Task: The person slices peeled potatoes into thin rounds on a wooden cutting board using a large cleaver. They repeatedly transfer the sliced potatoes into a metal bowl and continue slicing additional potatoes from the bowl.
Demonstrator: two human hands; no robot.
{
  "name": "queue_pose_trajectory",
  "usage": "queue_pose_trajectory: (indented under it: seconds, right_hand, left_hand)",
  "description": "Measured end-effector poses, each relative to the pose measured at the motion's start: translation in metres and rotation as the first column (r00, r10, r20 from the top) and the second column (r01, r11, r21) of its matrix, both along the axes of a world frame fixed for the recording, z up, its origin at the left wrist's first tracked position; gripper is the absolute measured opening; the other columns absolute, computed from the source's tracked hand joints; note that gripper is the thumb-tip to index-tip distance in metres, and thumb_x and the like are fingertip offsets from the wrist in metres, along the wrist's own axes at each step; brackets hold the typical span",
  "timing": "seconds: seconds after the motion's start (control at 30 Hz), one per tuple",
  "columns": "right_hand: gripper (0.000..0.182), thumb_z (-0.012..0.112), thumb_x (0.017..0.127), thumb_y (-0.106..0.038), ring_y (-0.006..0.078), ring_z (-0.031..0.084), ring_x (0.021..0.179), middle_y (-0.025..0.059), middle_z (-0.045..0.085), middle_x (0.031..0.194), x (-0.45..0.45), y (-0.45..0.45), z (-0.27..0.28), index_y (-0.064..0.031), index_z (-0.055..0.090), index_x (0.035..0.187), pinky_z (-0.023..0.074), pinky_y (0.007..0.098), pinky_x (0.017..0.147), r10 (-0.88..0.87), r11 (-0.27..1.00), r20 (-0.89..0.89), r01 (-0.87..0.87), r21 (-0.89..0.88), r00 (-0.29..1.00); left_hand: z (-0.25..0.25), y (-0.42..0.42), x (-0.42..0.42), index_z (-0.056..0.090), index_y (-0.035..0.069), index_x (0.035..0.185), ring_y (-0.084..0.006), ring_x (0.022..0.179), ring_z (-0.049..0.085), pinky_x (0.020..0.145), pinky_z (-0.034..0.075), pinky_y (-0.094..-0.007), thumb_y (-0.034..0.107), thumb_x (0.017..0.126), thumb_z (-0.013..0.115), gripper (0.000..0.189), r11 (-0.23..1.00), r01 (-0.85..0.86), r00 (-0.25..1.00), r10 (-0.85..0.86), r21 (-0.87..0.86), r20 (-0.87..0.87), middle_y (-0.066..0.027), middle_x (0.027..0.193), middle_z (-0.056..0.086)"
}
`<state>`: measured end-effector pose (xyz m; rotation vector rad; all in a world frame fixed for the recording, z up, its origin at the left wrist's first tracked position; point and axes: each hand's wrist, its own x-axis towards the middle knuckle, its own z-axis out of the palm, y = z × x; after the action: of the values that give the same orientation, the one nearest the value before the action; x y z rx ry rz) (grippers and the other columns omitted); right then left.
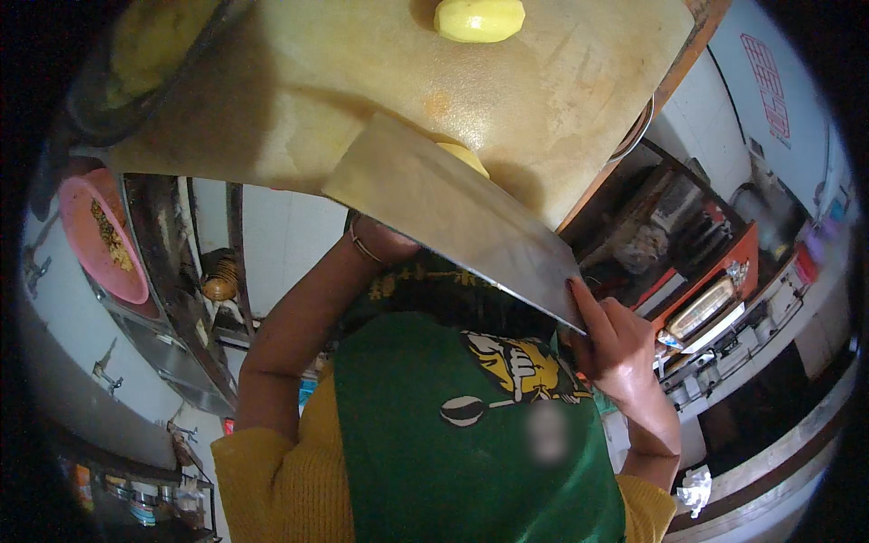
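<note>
My right hand (614, 336) grips the end of a broad steel cleaver (468, 227). Its wide blade is tilted over the near edge of a worn cutting board (339, 47). Part of a pale yellow peeled potato (465, 157) shows beyond the blade; the rest is hidden. My left hand (390, 241) is mostly behind the cleaver, with a bangle at its wrist. Its fingers cannot be seen, nor whether they touch the potato. Farther back on the board lies a whole peeled potato (480, 19).
At the upper left, a dark container (102, 125) holds yellow pieces. A pink basin (68, 224) with food scraps stands at the left. Below the board's right side are cluttered shelves with an orange-red tray (747, 254). A white surface with red markings (733, 75) is beyond.
</note>
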<state>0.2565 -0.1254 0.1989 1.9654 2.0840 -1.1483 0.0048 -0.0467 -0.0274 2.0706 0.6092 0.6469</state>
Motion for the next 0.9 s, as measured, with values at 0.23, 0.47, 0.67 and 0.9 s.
queue_pose_trajectory:
  seconds: [0.23,0.47,0.67,0.9]
  right_hand:
    - [0.063,0.067,0.065,-0.007,0.0243,0.053,0.058,0.0085,0.047,0.068,-0.003,0.016,-0.052,-0.0028,0.051,0.126,0.0452,0.0361,0.05,-0.021,0.998,-0.04,0.023,0.059,0.999]
    - [0.061,0.065,0.065,-0.005,0.0223,0.05,0.051,0.0059,0.045,0.063,0.005,0.01,-0.005,-0.0024,0.055,0.124,0.0438,0.0351,0.045,0.055,0.998,0.02,-0.055,-0.002,0.998]
    - [0.067,0.065,0.064,-0.005,0.0239,0.054,0.06,0.008,0.046,0.068,0.0,0.018,-0.054,-0.0023,0.049,0.128,0.0453,0.0363,0.048,0.017,1.0,-0.043,-0.017,0.021,0.999]
    - [0.065,0.064,0.06,-0.001,0.0239,0.051,0.052,0.0063,0.045,0.062,0.006,0.016,-0.008,-0.0005,0.054,0.125,0.0441,0.0371,0.048,0.063,0.996,0.017,-0.061,-0.065,0.998]
  left_hand:
    - [0.018,0.013,0.001,0.068,0.006,0.086,-0.027,0.095,0.061,0.087,0.047,-0.0426,0.006,0.071,0.068,0.015,0.993,0.069,0.998,-0.067,0.093,-0.016,-0.0096,0.098,0.065]
    - [-0.001,-0.001,-0.005,0.068,0.006,0.087,-0.0269,0.095,0.06,0.087,0.047,-0.0417,0.007,0.071,0.069,0.016,1.0,-0.003,1.0,0.003,-0.011,-0.003,-0.0088,0.098,0.064]
    - [0.001,-0.002,-0.004,0.067,0.005,0.087,-0.027,0.095,0.06,0.087,0.048,-0.0414,0.007,0.07,0.07,0.017,0.997,-0.013,1.0,0.015,-0.079,0.026,-0.0089,0.098,0.064]
    - [-0.012,-0.006,-0.003,0.067,0.005,0.087,-0.0271,0.094,0.059,0.086,0.048,-0.0411,0.007,0.07,0.071,0.018,0.982,-0.064,0.997,0.071,-0.175,0.038,-0.0089,0.097,0.063]
